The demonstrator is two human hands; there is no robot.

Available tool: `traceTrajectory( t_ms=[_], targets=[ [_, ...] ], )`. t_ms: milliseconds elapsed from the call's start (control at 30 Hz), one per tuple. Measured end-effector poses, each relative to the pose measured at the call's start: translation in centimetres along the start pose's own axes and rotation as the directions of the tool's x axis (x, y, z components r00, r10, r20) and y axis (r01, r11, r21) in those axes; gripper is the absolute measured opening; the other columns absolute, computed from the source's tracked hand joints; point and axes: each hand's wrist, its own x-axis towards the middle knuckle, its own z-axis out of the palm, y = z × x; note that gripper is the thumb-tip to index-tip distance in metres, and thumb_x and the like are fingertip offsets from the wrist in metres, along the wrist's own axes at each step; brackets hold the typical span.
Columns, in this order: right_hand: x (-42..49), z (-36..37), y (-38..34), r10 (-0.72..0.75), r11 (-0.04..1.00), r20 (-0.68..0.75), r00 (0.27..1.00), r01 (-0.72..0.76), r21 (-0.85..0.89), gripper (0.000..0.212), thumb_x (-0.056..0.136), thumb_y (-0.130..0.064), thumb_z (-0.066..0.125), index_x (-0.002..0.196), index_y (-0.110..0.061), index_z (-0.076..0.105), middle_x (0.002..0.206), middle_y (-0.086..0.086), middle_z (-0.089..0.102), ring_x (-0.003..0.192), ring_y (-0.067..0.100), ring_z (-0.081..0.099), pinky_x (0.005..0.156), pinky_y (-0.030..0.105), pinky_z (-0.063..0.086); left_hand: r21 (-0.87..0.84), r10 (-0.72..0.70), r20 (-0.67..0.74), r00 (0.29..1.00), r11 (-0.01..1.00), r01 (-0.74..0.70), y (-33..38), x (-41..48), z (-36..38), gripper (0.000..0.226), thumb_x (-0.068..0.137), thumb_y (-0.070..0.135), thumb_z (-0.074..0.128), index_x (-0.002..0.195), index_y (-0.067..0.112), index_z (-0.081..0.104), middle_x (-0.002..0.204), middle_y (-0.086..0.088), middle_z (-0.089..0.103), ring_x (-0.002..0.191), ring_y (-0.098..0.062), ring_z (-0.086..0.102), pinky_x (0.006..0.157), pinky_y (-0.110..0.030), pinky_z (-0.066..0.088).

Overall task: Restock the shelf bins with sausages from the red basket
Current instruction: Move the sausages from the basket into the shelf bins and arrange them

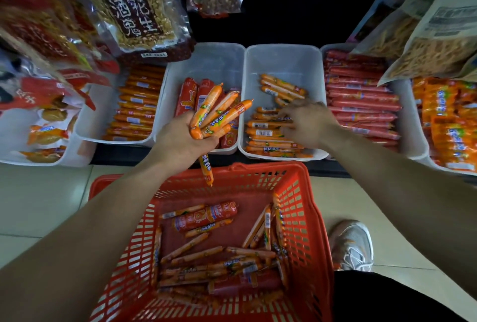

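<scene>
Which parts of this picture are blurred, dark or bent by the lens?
Head view: the right hand over the clear plastic bin is motion-blurred; the thin orange sausages in the left hand are sharp; the shelf back is dark; the red plastic basket looks curved by the wide lens.

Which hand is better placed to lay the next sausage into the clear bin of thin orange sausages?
Probably the right hand: it hovers over that clear bin, fingers spread, seemingly empty. The left hand grips a bunch of orange sausages beside it and can only feed them.
</scene>
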Motion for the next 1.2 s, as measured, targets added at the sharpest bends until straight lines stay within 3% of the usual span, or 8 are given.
traceTrajectory(
  t_ms=[200,267,400,567,733,833,1033,1200],
  targets=[
    [-3.3,0.9,5.5,0.093,0.994,-0.317,0.944,-0.068,0.09,0.039,0.087,-0.03,0.06,0.123,-0.015,0.064,0.119,0.014,0.058,0.11,0.04,0.051,0.094,0.05,0.045,0.063,0.069,0.049,0.996,0.995,-0.073,4.2,2.9,1.9,0.025,0.081,0.029,0.08,0.099,0.027,0.062,0.09,0.007,0.071,0.085,-0.008,0.067,0.078,-0.031,0.054],
    [-4.3,1.5,7.2,0.164,0.983,-0.316,0.934,-0.126,0.135,0.041,0.087,-0.032,0.055,0.123,-0.013,0.062,0.116,0.015,0.058,0.108,0.041,0.051,0.092,0.051,0.047,0.092,0.107,0.075,0.991,0.989,-0.113,6.2,4.5,3.0,0.024,0.081,0.029,0.08,0.096,0.029,0.061,0.089,0.008,0.07,0.084,-0.005,0.066,0.07,-0.024,0.048],
    [-5.7,3.5,9.2,0.213,0.97,-0.269,0.939,-0.17,0.174,0.036,0.09,-0.033,0.053,0.12,-0.013,0.06,0.114,0.015,0.058,0.105,0.04,0.052,0.092,0.051,0.046,0.101,0.194,0.119,0.974,0.973,-0.207,9.4,8.2,5.7,0.034,0.08,0.03,0.079,0.11,0.027,0.064,0.101,0.008,0.072,0.094,-0.01,0.067,0.085,-0.032,0.052],
    [-5.9,4.5,9.1,0.282,0.934,-0.239,0.929,-0.209,0.29,0.049,0.091,-0.05,0.037,0.123,-0.018,0.056,0.12,0.011,0.056,0.11,0.036,0.048,0.093,0.05,0.046,0.255,0.222,0.163,0.961,0.932,-0.259,9.9,11.9,9.6,0.041,0.075,0.032,0.081,0.109,0.025,0.06,0.101,0.005,0.069,0.091,-0.016,0.067,0.081,-0.035,0.054],
    [-5.9,4.6,8.8,0.303,0.927,-0.285,0.909,-0.212,0.311,0.05,0.092,-0.053,0.033,0.119,-0.019,0.058,0.117,0.008,0.057,0.108,0.032,0.048,0.09,0.049,0.047,0.525,0.247,0.193,0.95,0.792,-0.313,6.9,12.3,12.7,0.059,0.077,0.047,0.078,0.126,0.027,0.052,0.112,0.001,0.068,0.099,-0.025,0.066,0.079,-0.034,0.051],
    [-5.9,4.9,8.8,0.293,0.934,-0.31,0.904,-0.202,0.294,0.051,0.092,-0.053,0.033,0.114,-0.016,0.06,0.113,0.009,0.057,0.104,0.032,0.048,0.086,0.048,0.048,0.71,0.299,0.241,0.923,0.594,-0.378,6.0,12.0,13.7,0.067,0.081,0.062,0.067,0.132,0.025,0.044,0.12,-0.004,0.065,0.108,-0.029,0.064,0.081,-0.036,0.048],
    [-5.8,5.0,8.6,0.292,0.941,-0.326,0.899,-0.208,0.267,0.052,0.092,-0.055,0.034,0.113,-0.016,0.061,0.113,0.008,0.055,0.106,0.032,0.048,0.081,0.046,0.048,0.734,0.201,0.492,0.847,0.428,-0.528,5.7,12.0,11.8,0.106,0.07,0.068,0.073,0.15,0.023,0.02,0.143,-0.006,0.048,0.124,-0.03,0.054,0.094,-0.04,0.048],
    [-5.7,5.1,8.7,0.305,0.938,-0.329,0.894,-0.222,0.266,0.051,0.092,-0.056,0.034,0.11,-0.017,0.061,0.113,0.007,0.054,0.105,0.03,0.049,0.078,0.044,0.048,0.758,0.299,0.394,0.869,0.43,-0.491,5.0,11.1,11.7,0.109,0.068,0.069,0.075,0.152,0.023,0.023,0.144,-0.008,0.051,0.121,-0.032,0.057,0.094,-0.04,0.045]
  ],
)
